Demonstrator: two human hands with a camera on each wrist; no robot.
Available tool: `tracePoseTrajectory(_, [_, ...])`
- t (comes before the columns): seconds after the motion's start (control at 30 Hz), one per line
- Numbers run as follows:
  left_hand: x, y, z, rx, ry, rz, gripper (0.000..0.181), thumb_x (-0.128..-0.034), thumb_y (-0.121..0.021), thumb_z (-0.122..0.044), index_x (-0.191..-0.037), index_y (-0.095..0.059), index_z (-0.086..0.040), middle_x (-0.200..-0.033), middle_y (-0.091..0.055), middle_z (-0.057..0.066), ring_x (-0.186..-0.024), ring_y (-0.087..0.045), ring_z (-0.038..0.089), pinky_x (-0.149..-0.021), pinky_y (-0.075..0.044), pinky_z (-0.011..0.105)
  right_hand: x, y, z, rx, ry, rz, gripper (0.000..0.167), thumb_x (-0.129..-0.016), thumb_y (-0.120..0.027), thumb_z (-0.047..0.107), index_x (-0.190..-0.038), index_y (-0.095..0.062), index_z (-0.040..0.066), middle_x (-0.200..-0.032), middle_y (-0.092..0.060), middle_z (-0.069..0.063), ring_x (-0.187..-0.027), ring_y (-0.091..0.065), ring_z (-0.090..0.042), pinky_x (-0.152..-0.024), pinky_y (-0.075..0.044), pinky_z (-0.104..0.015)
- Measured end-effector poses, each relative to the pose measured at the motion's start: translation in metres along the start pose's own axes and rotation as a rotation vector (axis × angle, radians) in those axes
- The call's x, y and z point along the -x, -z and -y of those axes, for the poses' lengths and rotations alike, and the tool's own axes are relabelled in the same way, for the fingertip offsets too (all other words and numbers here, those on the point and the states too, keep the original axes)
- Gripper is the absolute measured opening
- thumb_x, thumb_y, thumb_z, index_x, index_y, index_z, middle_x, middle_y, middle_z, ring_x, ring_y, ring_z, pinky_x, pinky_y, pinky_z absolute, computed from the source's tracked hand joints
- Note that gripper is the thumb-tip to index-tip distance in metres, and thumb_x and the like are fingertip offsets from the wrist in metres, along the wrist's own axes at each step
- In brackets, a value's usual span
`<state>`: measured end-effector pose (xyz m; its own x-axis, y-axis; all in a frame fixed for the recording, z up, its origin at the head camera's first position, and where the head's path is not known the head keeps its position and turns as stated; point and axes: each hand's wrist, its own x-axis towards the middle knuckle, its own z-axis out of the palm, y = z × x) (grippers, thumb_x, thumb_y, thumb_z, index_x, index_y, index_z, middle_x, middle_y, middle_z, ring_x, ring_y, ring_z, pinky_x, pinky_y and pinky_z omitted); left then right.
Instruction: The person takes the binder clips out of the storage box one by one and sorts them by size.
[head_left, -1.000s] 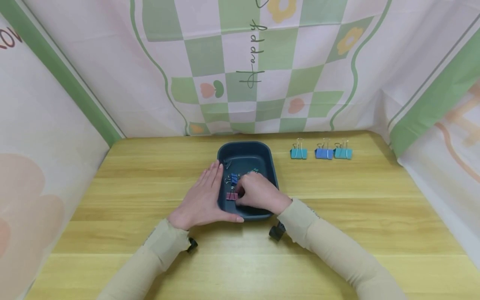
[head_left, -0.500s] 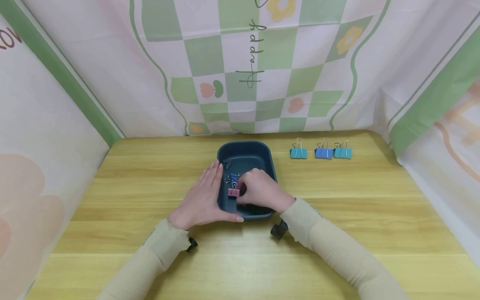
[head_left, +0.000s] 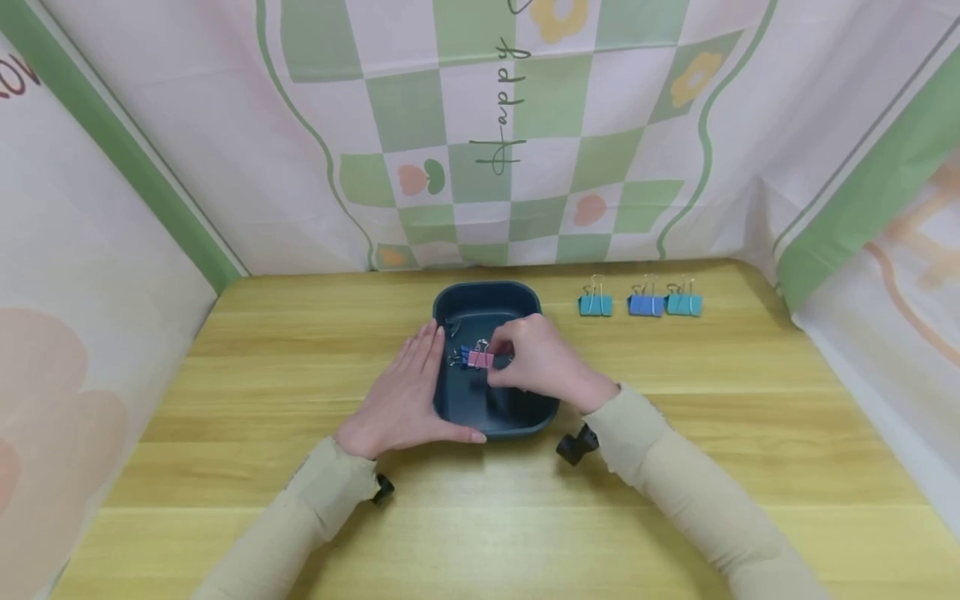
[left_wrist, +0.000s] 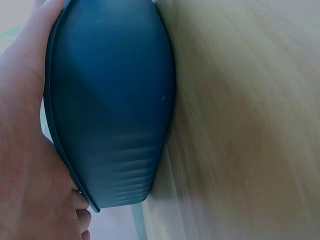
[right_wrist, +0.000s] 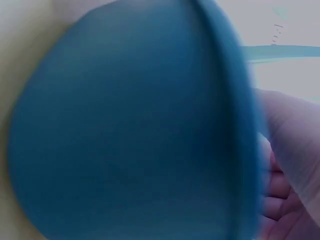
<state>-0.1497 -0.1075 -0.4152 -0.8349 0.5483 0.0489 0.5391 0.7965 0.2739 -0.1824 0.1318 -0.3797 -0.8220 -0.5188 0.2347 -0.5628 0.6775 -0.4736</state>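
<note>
In the head view, a dark blue tray [head_left: 457,410] with rounded corners stands on the table. My left hand [head_left: 399,393] rests against its left rim, fingers straight and thumb stretched along the near edge. Over the tray, my right hand [head_left: 542,360] pinches a pink binder clip [head_left: 481,359] between thumb and fingers. Just behind that clip, a blue binder clip [head_left: 465,356] is partly covered. Near the far left corner inside lies another clip [head_left: 453,327], mostly its metal handles showing. Both wrist views mainly show the tray's outer wall [left_wrist: 115,90]; the right fingertips are hidden there.
Right of the tray, a row of larger binder clips stands at the table's back: a teal clip [head_left: 596,305], a blue clip [head_left: 646,305] and another teal clip [head_left: 684,304]. A patterned curtain [head_left: 480,192] hangs behind the wooden table [head_left: 300,333].
My right hand has lifted the pink binder clip and moved it up and rightward from the tray's floor. My left hand has kept its place at the rim.
</note>
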Motion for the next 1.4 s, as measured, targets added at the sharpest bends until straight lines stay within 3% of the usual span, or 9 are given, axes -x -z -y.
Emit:
tracePoseTrajectory(0.27, [-0.001, 0.001, 0.0, -0.017, 0.014, 0.005, 0.151, -0.0602, -0.045, -0.103, -0.162, -0.004, 0.001, -0.169, 0.002, 0.017, -0.154, 0.006, 0.024, -0.123, -0.007, 0.04, 0.004, 0.02, -0.004, -0.009, -0.072, -0.023, 0.018, -0.074, -0.087, 0.017, -0.087, -0.078, 0.009, -0.083, -0.073, -0.002, -0.076, -0.068, -0.018, -0.066, -0.058, -0.03])
tracePoseTrajectory(0.5, [-0.001, 0.003, -0.002, -0.025, 0.052, 0.011, 0.155, -0.0574, -0.044, -0.105, -0.161, 0.001, 0.001, -0.168, 0.005, 0.017, -0.154, 0.007, 0.024, -0.123, -0.004, 0.037, 0.009, 0.032, -0.015, 0.023, -0.073, -0.068, 0.018, -0.073, -0.088, 0.015, -0.087, -0.079, 0.008, -0.08, -0.073, -0.002, -0.074, -0.07, -0.02, -0.065, -0.058, -0.033])
tracePoseTrajectory(0.7, [-0.002, 0.002, -0.001, -0.02, 0.044, -0.001, 0.156, -0.0567, -0.046, -0.105, -0.161, 0.0, 0.001, -0.168, 0.003, 0.019, -0.154, 0.006, 0.026, -0.123, -0.006, 0.038, 0.014, 0.046, -0.027, 0.019, -0.124, -0.111, 0.019, -0.074, -0.087, 0.016, -0.089, -0.078, 0.008, -0.084, -0.074, -0.005, -0.079, -0.07, -0.024, -0.071, -0.059, -0.038])
tracePoseTrajectory(0.93, [-0.003, 0.001, -0.001, -0.02, 0.039, 0.002, 0.156, -0.0558, -0.046, -0.105, -0.162, -0.002, 0.001, -0.168, 0.003, 0.018, -0.154, 0.006, 0.024, -0.123, -0.006, 0.037, 0.023, 0.068, -0.044, 0.049, -0.108, -0.196, 0.017, -0.076, -0.087, 0.014, -0.091, -0.08, 0.01, -0.084, -0.074, 0.0, -0.077, -0.067, -0.017, -0.07, -0.057, -0.038])
tracePoseTrajectory(1.1, [-0.003, 0.002, -0.001, -0.018, 0.038, 0.008, 0.156, -0.056, -0.047, -0.105, -0.162, -0.001, 0.001, -0.168, 0.004, 0.018, -0.154, 0.007, 0.023, -0.123, -0.005, 0.037, 0.029, 0.083, -0.055, 0.076, -0.141, -0.227, 0.016, -0.075, -0.087, 0.017, -0.088, -0.08, 0.014, -0.081, -0.072, 0.004, -0.074, -0.065, -0.014, -0.068, -0.056, -0.035])
tracePoseTrajectory(1.4, [-0.002, 0.002, 0.001, -0.02, 0.034, 0.006, 0.155, -0.0575, -0.048, -0.104, -0.161, -0.002, 0.001, -0.168, 0.003, 0.018, -0.154, 0.006, 0.024, -0.123, -0.005, 0.037, 0.042, 0.107, -0.078, 0.116, -0.106, -0.277, 0.017, -0.072, -0.089, 0.012, -0.087, -0.08, 0.01, -0.081, -0.074, 0.0, -0.075, -0.068, -0.019, -0.069, -0.058, -0.041])
